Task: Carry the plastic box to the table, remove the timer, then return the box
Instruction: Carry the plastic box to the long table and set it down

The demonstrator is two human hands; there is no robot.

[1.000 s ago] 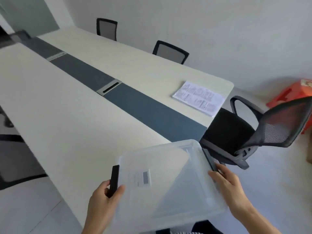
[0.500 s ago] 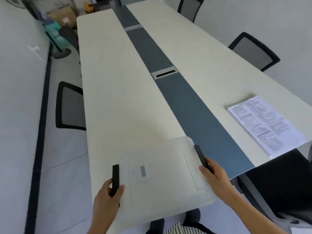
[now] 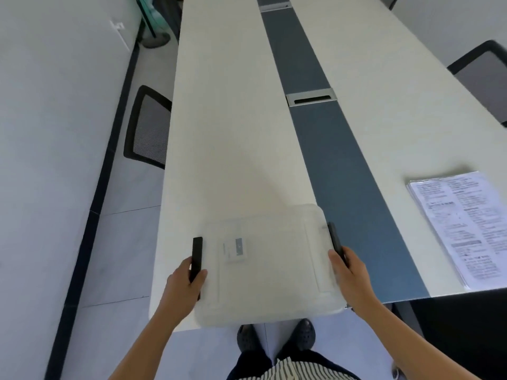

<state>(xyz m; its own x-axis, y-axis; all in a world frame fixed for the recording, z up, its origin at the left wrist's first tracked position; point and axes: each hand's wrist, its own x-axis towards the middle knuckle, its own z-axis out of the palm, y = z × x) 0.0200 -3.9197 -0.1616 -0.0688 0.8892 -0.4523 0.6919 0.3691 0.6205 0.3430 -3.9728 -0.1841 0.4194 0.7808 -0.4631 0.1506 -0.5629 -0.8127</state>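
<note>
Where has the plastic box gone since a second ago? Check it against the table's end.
Yes: the plastic box moved left, off the grey strip, over the table.

A long pale table with a dark centre strip is filling the room. Mesh chairs are standing alongside it. Papers are lying right. Grey tiled floor is meeting white walls.

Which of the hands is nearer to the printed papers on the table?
Right. The right hand grips the box's latch on the side facing the printed papers; the left hand grips the far latch.
</note>
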